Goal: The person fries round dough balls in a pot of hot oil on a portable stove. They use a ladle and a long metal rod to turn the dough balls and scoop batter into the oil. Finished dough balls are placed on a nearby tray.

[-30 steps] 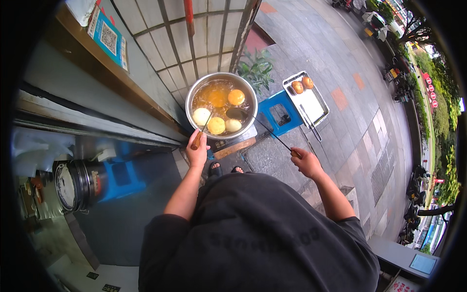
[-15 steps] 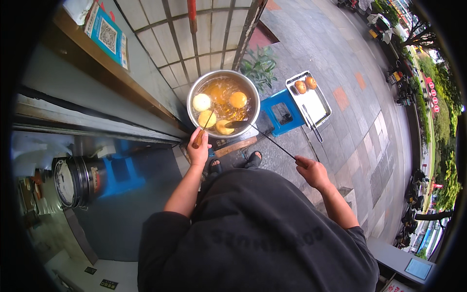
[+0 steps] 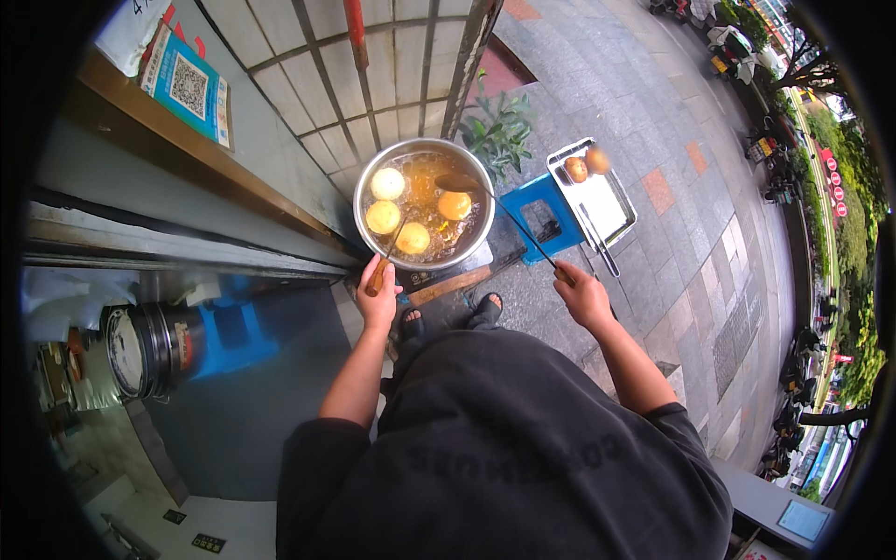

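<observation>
A round metal pot [image 3: 358,217] holds bubbling golden oil, with several dough balls in it. One pale ball [image 3: 387,184] floats at the far left, and yellow balls [image 3: 383,217] [image 3: 413,238] lie nearer to me. A more orange ball [image 3: 455,205] floats on the right. My left hand [image 3: 375,303], by the near rim, grips a thin metal pick by its wooden handle [image 3: 377,278]; its shaft reaches over the oil between the two yellow balls. My right hand [image 3: 583,299] is closed round a long-handled ladle [image 3: 455,183], whose dark bowl is just beyond the orange ball.
Right of the pot, a blue plastic stool [image 3: 560,230] stands beside a metal tray [image 3: 611,210] bearing two browned balls [image 3: 576,169] and tongs [image 3: 605,250]. A leafy plant [image 3: 499,135] grows beyond the pot. A tiled wall [image 3: 322,79] and metal-framed counter edge [image 3: 224,177] border the left.
The ladle has swung from the near-side ball to beyond the orange ball, my right hand moving slightly left and away. The near yellow balls have shifted left, and the orange one slightly nearer.
</observation>
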Available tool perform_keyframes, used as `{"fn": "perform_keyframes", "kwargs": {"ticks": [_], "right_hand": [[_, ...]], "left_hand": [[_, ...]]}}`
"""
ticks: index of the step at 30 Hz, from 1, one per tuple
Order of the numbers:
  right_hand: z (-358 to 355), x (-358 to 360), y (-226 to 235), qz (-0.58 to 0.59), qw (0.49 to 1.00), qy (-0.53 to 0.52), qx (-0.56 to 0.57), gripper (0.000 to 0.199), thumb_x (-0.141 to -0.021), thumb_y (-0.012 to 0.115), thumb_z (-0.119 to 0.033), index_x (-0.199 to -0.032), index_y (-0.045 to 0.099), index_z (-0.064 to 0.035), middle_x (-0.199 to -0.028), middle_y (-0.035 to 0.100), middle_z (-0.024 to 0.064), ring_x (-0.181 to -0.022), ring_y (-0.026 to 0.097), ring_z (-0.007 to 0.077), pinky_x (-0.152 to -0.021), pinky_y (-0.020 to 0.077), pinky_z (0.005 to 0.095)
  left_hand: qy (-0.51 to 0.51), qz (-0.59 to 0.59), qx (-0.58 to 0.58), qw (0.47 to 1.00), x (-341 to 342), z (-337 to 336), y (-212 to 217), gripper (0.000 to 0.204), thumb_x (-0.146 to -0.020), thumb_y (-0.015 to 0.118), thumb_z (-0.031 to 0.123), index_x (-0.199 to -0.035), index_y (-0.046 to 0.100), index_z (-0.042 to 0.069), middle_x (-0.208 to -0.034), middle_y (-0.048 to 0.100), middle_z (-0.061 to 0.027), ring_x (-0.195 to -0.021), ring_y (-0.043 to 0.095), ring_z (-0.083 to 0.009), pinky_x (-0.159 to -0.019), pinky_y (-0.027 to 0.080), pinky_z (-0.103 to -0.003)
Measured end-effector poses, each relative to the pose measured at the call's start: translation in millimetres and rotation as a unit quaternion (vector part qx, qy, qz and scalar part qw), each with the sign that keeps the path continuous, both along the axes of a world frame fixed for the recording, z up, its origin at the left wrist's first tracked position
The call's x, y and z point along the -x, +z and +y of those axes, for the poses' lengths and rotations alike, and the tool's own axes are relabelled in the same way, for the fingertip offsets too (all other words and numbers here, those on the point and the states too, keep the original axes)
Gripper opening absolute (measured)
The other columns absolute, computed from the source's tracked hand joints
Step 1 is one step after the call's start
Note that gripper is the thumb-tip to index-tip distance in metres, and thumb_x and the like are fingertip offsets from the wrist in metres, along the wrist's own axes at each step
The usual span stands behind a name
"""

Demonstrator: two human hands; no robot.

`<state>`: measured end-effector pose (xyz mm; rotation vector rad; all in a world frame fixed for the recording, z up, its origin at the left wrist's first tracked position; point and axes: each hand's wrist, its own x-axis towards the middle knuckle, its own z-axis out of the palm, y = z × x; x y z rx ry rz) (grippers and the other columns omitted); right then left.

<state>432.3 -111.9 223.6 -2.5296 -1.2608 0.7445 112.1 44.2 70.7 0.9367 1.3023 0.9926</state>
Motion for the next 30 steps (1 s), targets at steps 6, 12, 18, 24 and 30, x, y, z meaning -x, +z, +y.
{"fn": "perform_keyframes", "kwargs": {"ticks": [6, 12, 18, 24, 30], "right_hand": [[24.4, -9.7, -26.6, 0.032, 0.997, -0.055, 0.037, 0.042, -0.087, 0.06, -0.037, -0.127, 0.061, -0.0231, -0.105, 0.07, 0.0114, -0.1, 0.065, 0.0327, -0.086, 0.0513, 0.0417], [15.3, -16.1, -11.1, -0.06, 0.997, 0.045, 0.024, 0.037, -0.088, 0.061, -0.03, -0.125, 0.062, -0.0256, -0.105, 0.07, 0.0081, -0.097, 0.066, 0.0296, -0.083, 0.0523, 0.0403], [3.8, -24.2, 8.0, -0.141, 0.981, 0.132, 0.001, 0.033, -0.089, 0.06, -0.027, -0.122, 0.063, -0.0267, -0.092, 0.068, 0.006, -0.086, 0.067, 0.0277, -0.076, 0.0533, 0.0401], [10.3, -31.6, 2.5, -0.155, 0.972, 0.173, 0.011, 0.03, -0.089, 0.06, -0.026, -0.118, 0.065, -0.0253, -0.091, 0.068, 0.0092, -0.085, 0.067, 0.0286, -0.074, 0.0534, 0.0409], [27.2, -46.5, 2.8, -0.099, 0.975, 0.181, 0.083, 0.033, -0.088, 0.057, -0.028, -0.12, 0.065, -0.0242, -0.101, 0.07, 0.0102, -0.092, 0.067, 0.0292, -0.08, 0.0534, 0.0406]], "left_hand": [[0.004, -0.006, 0.009, 1.0, 1.1, -4.5, -4.4, 0.043, -0.091, 0.068, 0.016, -0.13, 0.056, 0.003, -0.104, 0.066, -0.0063, -0.062, 0.06, -0.01, -0.058, 0.054, -0.023], [0.006, 0.01, -0.027, 1.0, 2.3, -8.3, -10.4, 0.045, -0.092, 0.067, 0.021, -0.132, 0.055, 0.004, -0.102, 0.068, -0.0077, -0.057, 0.063, -0.011, -0.052, 0.051, -0.022], [0.012, -0.002, -0.005, 1.0, 0.9, -8.2, -3.4, 0.042, -0.091, 0.068, 0.016, -0.129, 0.057, 0.003, -0.104, 0.066, -0.0063, -0.062, 0.06, -0.009, -0.057, 0.052, -0.022], [0.02, -0.016, 0.0, 1.0, -2.8, -5.3, -1.4, 0.042, -0.091, 0.068, 0.016, -0.129, 0.057, 0.003, -0.103, 0.067, -0.006, -0.061, 0.06, -0.0086, -0.057, 0.052, -0.022], [0.019, 0.004, -0.007, 1.0, -4.0, -5.1, -4.0, 0.042, -0.092, 0.067, 0.018, -0.129, 0.056, 0.001, -0.103, 0.068, -0.0076, -0.057, 0.06, -0.0095, -0.055, 0.052, -0.022]]}}
